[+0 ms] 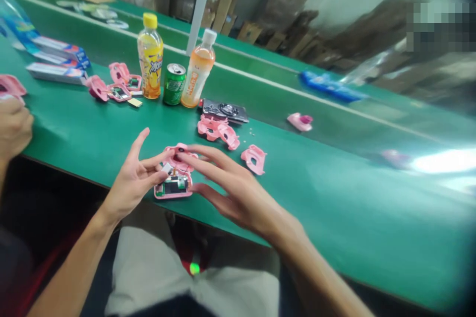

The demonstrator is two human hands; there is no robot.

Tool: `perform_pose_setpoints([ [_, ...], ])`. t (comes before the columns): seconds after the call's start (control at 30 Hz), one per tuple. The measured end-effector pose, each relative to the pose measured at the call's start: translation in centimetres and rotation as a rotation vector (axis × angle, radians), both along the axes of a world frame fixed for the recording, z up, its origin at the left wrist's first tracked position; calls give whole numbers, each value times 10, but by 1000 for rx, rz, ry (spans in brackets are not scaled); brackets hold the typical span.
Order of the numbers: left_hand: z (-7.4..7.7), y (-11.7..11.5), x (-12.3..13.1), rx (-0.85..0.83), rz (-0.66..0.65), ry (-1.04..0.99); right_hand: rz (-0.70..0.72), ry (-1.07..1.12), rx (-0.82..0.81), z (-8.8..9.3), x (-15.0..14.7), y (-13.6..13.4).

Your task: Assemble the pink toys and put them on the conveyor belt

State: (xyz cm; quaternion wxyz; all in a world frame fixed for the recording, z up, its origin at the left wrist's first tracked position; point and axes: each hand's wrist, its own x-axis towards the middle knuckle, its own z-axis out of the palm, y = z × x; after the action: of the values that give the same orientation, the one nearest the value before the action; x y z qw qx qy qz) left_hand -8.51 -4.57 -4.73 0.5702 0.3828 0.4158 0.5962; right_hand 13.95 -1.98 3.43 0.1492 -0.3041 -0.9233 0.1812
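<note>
A green can [174, 85] stands between two drink bottles [150, 61].

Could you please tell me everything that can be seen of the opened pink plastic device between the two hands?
The opened pink plastic device lies on the smooth green work surface. Its nearer half, roughly rectangular with rounded corners, faces open side up, exposing green circuitry and dark parts. The farther half shows a dark round spot. The left hand seems to pinch a small whitish piece over it; the right hand's spread fingers appear to touch both halves.
</note>
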Motion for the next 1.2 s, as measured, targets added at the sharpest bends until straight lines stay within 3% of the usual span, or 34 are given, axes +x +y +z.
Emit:
perform_pose_setpoints([
  [0.1,-3,0,-1,113,12,14,406,-74,-137,4,-42,51],
  [0.17,-6,-1,-1,165,35,70,509,-125,-172,8,-54,67],
  [0.3,-10,-8,4,243,146,315,372,-48,-137,9,-45,66],
  [0.4,-14,-19,9,311,358,779,217,101,-153,-3,-29,58],
  [0.5,-20,-24,14,429,455,1141,102,240,-183,-25,-18,51],
  [0.63,-20,-21,16,421,435,1224,34,346,-229,-48,-14,40],
  [0.8,-14,-16,13,362,255,1265,-45,384,-233,-53,-13,31],
  [1.0,-23,-18,23,434,414,1240,-56,315,-144,-59,-13,26],
  [1.2,-22,-15,30,378,451,1273,-52,251,-173,-64,-20,24],
])
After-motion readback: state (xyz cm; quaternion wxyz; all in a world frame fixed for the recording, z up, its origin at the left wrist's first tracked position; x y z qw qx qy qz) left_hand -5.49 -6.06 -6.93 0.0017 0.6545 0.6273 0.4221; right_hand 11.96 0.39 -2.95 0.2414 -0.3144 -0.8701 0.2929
